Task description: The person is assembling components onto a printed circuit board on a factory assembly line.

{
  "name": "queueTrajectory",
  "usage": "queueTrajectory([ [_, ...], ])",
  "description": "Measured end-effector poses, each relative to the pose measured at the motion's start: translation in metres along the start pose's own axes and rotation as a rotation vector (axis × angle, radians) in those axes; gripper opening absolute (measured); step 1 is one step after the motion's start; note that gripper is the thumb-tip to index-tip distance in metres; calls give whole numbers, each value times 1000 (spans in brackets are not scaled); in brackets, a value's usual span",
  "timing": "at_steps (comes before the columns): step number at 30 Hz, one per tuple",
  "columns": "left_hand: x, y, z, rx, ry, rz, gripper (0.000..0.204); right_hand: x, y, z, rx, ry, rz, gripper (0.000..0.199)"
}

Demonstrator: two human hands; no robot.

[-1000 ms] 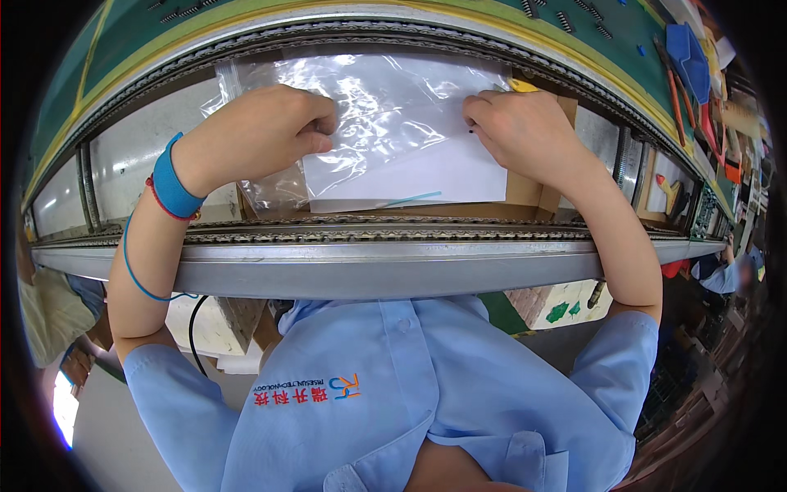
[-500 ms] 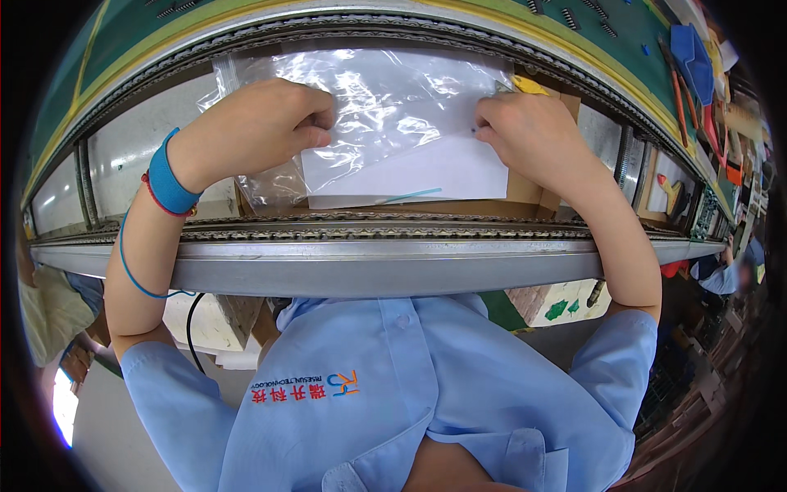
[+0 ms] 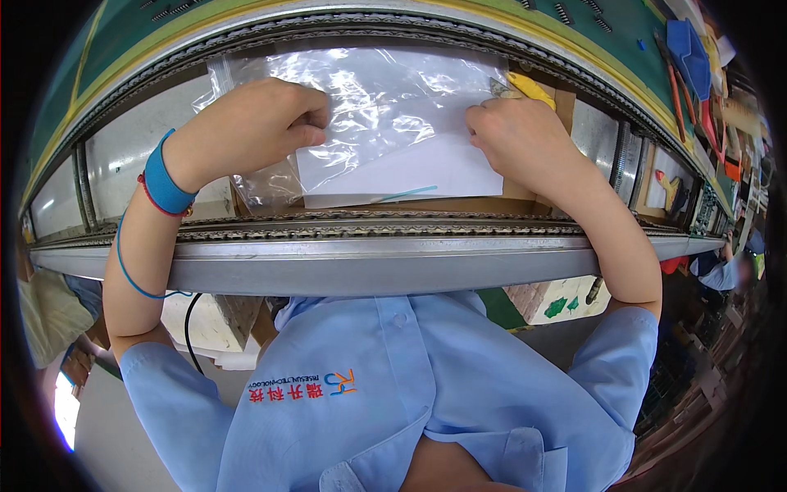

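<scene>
A clear, flat plastic bag (image 3: 381,92) lies beneath the left hand (image 3: 266,119) and reaches the right hand (image 3: 518,133); both curl nearly closed, grip impossible to tell.

Bag (image 3: 369,82) and paper (image 3: 447,168) between chains (image 3: 393,230)

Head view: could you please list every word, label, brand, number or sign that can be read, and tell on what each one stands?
Shirt: stitched emblem in orange and blue, red characters, small dark letters; I do not copy the wording.
Bag: no print that I can make out.
Paper: none that I can make out on the part outside the bag.
Right edge clutter: too small and blurred to tell.
</scene>
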State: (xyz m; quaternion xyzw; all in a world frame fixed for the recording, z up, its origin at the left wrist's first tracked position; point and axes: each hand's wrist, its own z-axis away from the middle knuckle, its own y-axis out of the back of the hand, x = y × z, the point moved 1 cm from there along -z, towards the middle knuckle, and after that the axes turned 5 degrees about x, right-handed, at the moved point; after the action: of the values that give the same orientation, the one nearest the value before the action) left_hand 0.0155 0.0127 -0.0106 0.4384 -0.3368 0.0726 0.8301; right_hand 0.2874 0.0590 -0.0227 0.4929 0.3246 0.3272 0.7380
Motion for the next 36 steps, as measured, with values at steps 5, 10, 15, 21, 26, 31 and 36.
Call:
queueTrajectory([
  [5,1,1,-1,-21,2,15,12,0,2,2,-17,12,0,9],
  [10,-1,-1,0,-5,-6,-4,13,6,14,1,17,67,-341,5],
  [15,-7,-4,2,1,-7,5,14,-2,32,-9,-338,-66,-1118,13],
  [21,0,0,-2,-11,4,-15,15,5,25,-8,-452,-78,-1832,12],
  [26,0,0,-2,-9,-8,-31,14,4,26,-10,-436,-86,-1810,12],
  [31,2,1,0,-20,17,-34,14,-4,7,-7,-286,18,-891,11],
  [36,1,1,0,-10,-9,-29,14,-4,3,-3,-308,4,-665,11],
])
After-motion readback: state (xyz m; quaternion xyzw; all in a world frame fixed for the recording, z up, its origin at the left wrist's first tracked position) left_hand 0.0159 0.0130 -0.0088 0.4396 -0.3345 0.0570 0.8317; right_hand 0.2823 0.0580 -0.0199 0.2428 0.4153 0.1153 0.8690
